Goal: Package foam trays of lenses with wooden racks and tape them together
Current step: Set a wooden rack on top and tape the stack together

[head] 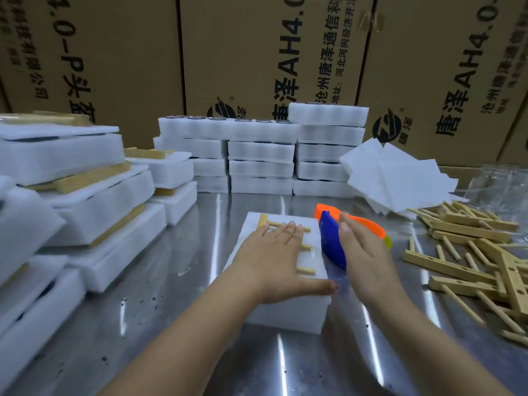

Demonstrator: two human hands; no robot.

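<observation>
Directly beneath flat-fingered left grip (271,252), wooden rack (262,220) on foam tray (285,315); right grip (363,252) straight-fingered.

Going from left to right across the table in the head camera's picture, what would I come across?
Stacked foam packs with wooden strips → foam tray under the left hand, a wooden rack on top → blue and orange tape dispenser → heap of loose wooden racks.

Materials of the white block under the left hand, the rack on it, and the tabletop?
Block: white foam, matte, soft fuzzy edges; possibly polyethylene.
Rack: pale wood, looks unfinished, with round pegs.
Tabletop: metal, likely stainless steel; glossy, with streaked light reflections.
</observation>
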